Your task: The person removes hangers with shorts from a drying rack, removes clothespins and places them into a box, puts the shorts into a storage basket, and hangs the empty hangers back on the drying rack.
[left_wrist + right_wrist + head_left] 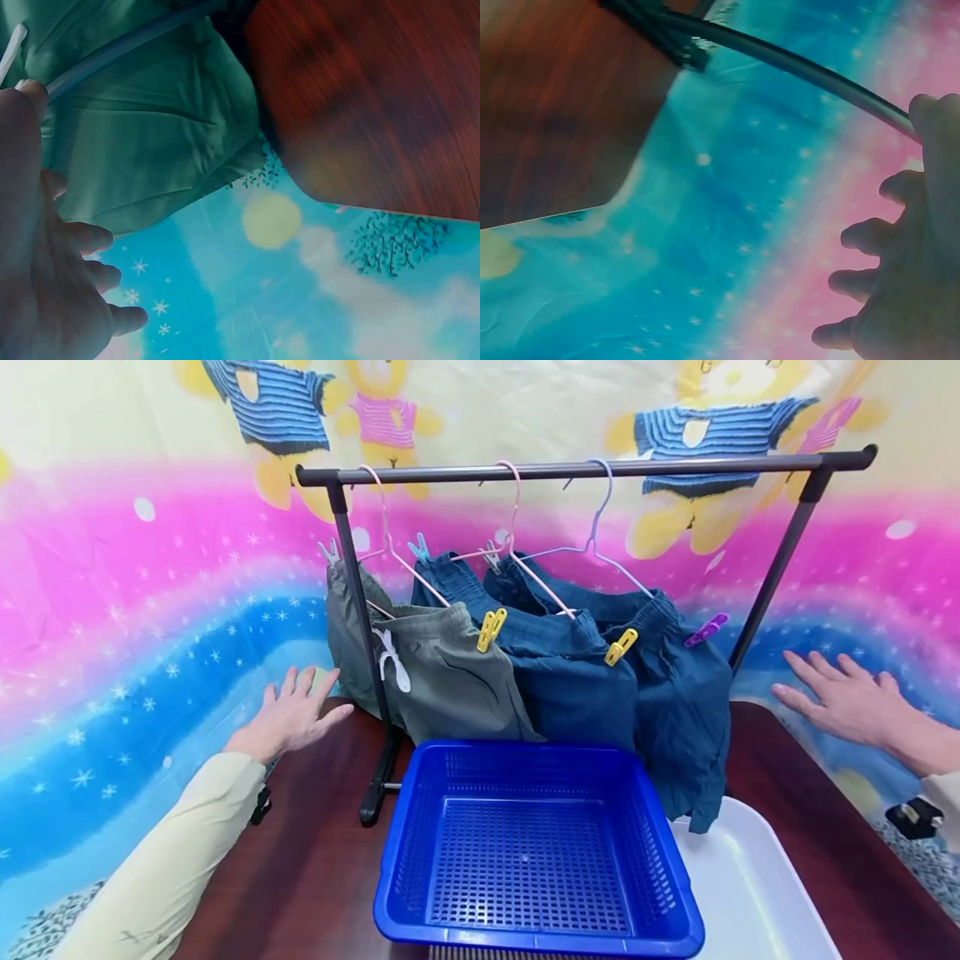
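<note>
My left hand [298,714] hovers left of the rack with its fingers spread and nothing in it. On the far right, my right hand [851,702] is likewise spread and holds nothing. Between them stands a dark metal clothes rack [570,471]. Grey-green shorts [457,681] with a white drawstring hang nearest my left hand, on a pink hanger [386,527]. Two dark blue pairs of shorts, the middle shorts [573,693] and the right-hand shorts [682,710], hang beside them. Yellow clothespins [491,629] and a purple clothespin [706,631] clip the waistbands.
In front of the rack sits a blue perforated basket [536,935] with nothing in it. A white tray [757,877] lies partly under it on the dark red-brown table [300,860]. Behind hangs a colourful bear-print cloth [187,568]. The rack's foot [372,802] stands left of the basket.
</note>
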Demonstrator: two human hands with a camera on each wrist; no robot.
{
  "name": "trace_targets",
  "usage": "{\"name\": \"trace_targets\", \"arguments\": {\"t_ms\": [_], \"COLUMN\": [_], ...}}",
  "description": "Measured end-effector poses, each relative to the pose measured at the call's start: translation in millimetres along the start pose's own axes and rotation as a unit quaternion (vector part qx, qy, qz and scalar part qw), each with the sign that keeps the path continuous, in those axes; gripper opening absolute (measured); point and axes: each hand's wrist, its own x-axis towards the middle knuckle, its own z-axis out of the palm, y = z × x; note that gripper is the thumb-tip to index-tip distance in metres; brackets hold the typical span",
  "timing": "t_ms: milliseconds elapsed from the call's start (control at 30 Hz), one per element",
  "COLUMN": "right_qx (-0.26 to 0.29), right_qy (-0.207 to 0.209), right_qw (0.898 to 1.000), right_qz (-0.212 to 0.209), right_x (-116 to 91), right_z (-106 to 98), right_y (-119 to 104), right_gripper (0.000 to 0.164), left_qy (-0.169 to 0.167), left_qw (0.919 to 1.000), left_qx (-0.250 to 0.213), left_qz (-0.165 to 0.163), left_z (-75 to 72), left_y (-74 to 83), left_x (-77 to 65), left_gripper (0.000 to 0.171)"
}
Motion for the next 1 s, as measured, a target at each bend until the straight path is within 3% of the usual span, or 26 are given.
{"name": "trace_targets", "arguments": {"t_ms": [267,667,867,1000], "right_qx": [0.002,0.022,0.052,0.086], "right_qy": [0.053,0.138,0.167,0.196], "right_qw": [0.998,0.986,0.978,0.968], "right_qz": [-0.022,-0.088,-0.114,-0.134], "right_x": [-8.0,-23.7,-32.7,-41.2], "right_z": [-25.2,-55.9,-75.3,-89.0], "right_y": [-15.5,-41.6,-64.7,-87.4], "right_gripper": [0.081,0.071,0.069,0.067], "left_qy": [0.037,0.095,0.133,0.169], "left_qw": [0.9987,0.992,0.9806,0.9658], "left_qx": [-0.032,-0.083,-0.143,-0.195], "left_qz": [0.009,0.011,0.023,0.028], "left_z": [-1.5,-2.2,-3.3,-3.3], "left_y": [9.4,20.4,27.5,33.8], "left_x": [5.9,3.7,3.5,9.3], "left_gripper": [0.084,0.079,0.076,0.074]}}
